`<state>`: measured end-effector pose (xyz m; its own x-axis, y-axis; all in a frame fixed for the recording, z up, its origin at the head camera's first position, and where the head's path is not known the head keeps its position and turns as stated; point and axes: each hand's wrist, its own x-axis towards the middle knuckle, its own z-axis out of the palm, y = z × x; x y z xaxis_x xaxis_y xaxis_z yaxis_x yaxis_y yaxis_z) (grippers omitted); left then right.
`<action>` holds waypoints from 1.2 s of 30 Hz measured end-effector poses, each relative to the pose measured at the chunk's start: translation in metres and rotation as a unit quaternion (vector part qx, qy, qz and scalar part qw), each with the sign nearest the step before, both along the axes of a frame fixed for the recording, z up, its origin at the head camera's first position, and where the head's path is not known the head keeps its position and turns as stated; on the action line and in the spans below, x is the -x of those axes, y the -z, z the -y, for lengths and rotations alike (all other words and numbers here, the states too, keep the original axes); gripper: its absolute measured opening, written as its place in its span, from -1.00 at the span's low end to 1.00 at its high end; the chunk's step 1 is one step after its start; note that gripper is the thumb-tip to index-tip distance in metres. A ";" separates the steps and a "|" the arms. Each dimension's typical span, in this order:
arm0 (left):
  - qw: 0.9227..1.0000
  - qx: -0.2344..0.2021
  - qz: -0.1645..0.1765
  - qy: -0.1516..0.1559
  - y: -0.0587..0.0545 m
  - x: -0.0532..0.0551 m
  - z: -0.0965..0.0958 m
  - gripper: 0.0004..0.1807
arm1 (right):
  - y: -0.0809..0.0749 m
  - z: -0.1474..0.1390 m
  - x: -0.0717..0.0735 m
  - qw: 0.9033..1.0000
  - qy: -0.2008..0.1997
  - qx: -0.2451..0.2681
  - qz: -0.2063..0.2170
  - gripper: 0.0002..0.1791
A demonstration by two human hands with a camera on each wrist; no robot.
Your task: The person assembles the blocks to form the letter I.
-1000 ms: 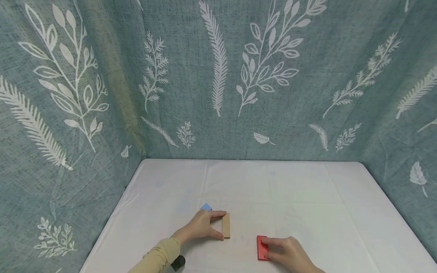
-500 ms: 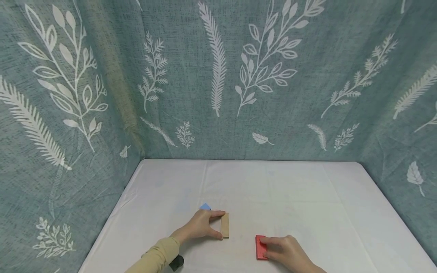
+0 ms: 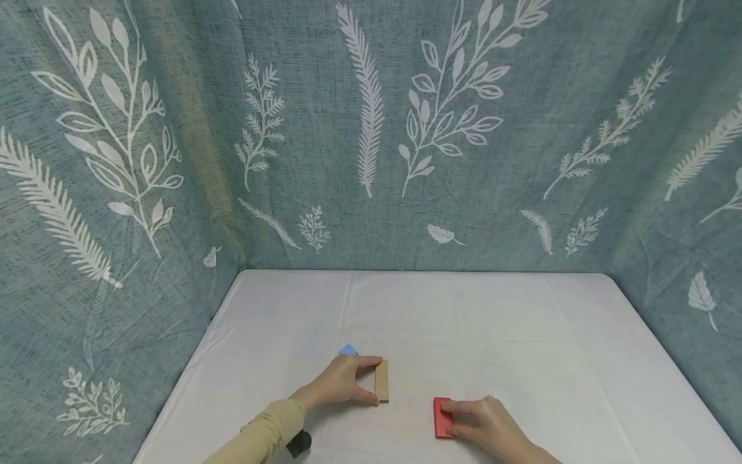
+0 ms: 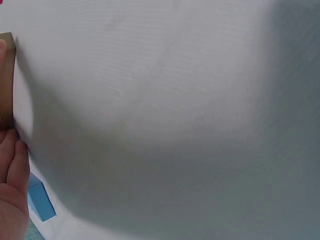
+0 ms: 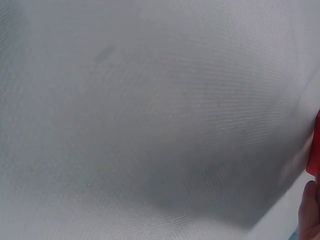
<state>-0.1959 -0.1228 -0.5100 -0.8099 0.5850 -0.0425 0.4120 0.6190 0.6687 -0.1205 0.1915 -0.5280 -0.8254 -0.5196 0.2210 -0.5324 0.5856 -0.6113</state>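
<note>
My left hand (image 3: 339,380) pinches a tan wooden block (image 3: 382,381) by its two ends, thumb at the near end and fingertips at the far end. In the left wrist view that wooden block (image 4: 7,85) shows at the left edge, partly cut off. To the right and nearer me, my right hand (image 3: 487,422) holds a red rectangular block (image 3: 443,417) between thumb and fingers at its right side. Only a sliver of the red block (image 5: 314,150) enters the right wrist view. The two blocks stand apart on the white cloth.
A blue block (image 3: 348,350) lies just behind my left hand, partly hidden by it. The black wrist camera (image 3: 299,443) sits below my left sleeve. White cloth (image 3: 493,316) covers the table, with a leaf-patterned green curtain (image 3: 324,129) along its back and sides.
Both hands keep their hold on the blocks, which stay in place. The whole head view has shifted very slightly.
</note>
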 end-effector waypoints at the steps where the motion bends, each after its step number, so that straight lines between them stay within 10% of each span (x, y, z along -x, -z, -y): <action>1: 1.000 0.001 0.000 0.001 0.000 0.000 0.000 -0.17 | 0.000 0.000 0.000 1.000 0.000 0.000 -0.004 -0.66; 15: 1.000 0.001 -0.014 -0.002 -0.010 0.004 -0.004 -0.22 | -0.002 0.002 0.000 1.000 0.000 -0.005 0.000 -0.66; 36: 0.998 -0.015 -0.050 0.017 -0.061 0.030 -0.024 -0.26 | -0.003 0.002 0.000 0.999 0.008 -0.029 0.018 -0.66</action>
